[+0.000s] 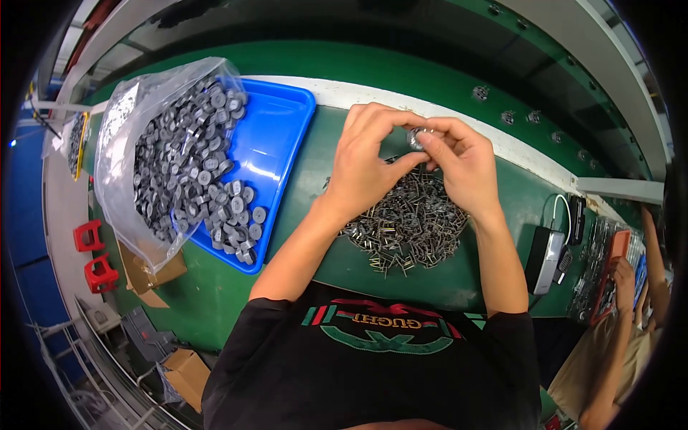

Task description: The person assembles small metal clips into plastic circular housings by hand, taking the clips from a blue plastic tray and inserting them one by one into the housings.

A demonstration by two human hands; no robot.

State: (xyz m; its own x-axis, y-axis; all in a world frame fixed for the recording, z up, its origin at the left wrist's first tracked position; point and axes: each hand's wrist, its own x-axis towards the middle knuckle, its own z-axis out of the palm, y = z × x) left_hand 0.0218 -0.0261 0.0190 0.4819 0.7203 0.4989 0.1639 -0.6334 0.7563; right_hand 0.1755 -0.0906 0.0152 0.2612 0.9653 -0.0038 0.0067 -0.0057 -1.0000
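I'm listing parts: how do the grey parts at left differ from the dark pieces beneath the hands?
Grey parts are round and chunky; dark pieces look thin and pronged. Grey parts lie in a clear bag and blue tray; dark pieces on the green tabletop. Both lie loose.

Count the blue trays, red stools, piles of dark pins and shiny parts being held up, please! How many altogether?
Blue tray: 1
Red stools: 2
Pile of dark pins: 1
Held-up shiny part: 1
Total: 5, counting the pile as one, since its pins are too many to count.
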